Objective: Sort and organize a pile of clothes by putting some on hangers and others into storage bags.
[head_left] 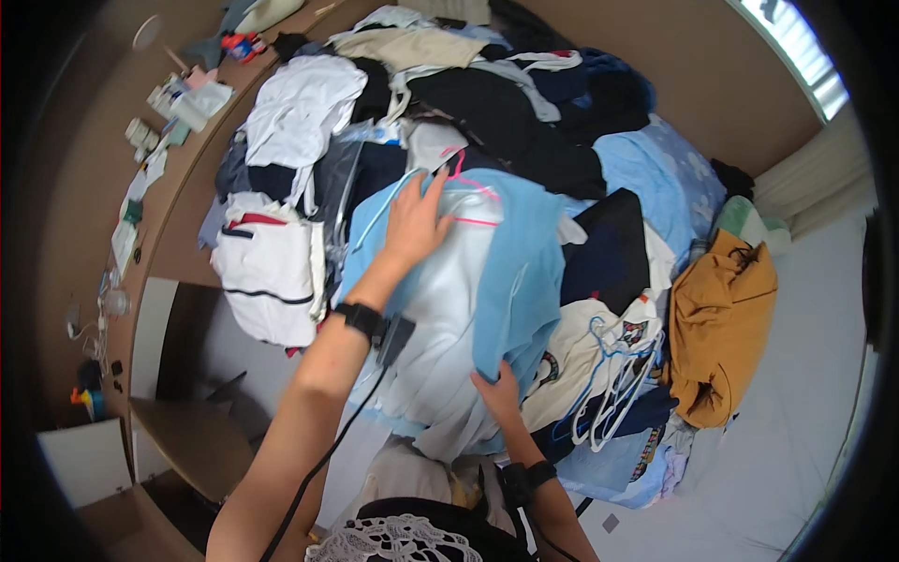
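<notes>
A light blue zip-up jacket (pixel 515 272) lies spread in front of me, its front parted so that the white lining (pixel 449 267) shows. A pink hanger (pixel 476 222) sits in its neck, with the hook sticking out at the collar. My left hand (pixel 417 220) rests on the left side of the jacket near the hanger, fingers stretched apart. Lower down, my right hand (pixel 501 389) pinches the jacket's right front edge near the hem; part of its fingers is hidden by the cloth.
Heaped clothes cover the bed around the jacket, including a white shirt (pixel 304 103), a cream garment (pixel 267 272) and black clothes (pixel 515 122). Blue and white hangers (pixel 609 384) lie at right, beside a mustard jacket (pixel 721 328). A cluttered desk (pixel 187 183) runs along the left.
</notes>
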{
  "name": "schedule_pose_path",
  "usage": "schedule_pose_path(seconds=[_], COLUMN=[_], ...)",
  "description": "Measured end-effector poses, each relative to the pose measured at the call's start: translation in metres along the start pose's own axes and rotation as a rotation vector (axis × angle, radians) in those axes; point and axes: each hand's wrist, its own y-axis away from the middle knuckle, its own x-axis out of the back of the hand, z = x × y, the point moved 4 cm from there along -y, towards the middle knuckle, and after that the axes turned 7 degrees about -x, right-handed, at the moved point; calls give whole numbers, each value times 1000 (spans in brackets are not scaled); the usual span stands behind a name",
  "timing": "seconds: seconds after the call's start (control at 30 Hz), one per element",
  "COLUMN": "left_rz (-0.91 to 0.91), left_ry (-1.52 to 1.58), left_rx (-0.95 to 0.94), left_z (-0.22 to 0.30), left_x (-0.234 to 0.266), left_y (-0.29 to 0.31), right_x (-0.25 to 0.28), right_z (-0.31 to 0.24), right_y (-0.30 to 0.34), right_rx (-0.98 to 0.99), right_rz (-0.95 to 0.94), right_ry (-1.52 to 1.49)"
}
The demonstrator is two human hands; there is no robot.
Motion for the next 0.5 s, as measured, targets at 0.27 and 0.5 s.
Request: schedule_pose_path(seconds=[0.27,0.5], left_rz=[-233,-337], left_ry=[55,293], left_rx=[610,719], left_z=[-71,-91], left_x=[-15,-11], left_y=[303,398], right_x=[11,52], right_z=[24,34], right_y=[66,65], right_rx=[125,22], right_rz=[76,114], right_ry=[583,376])
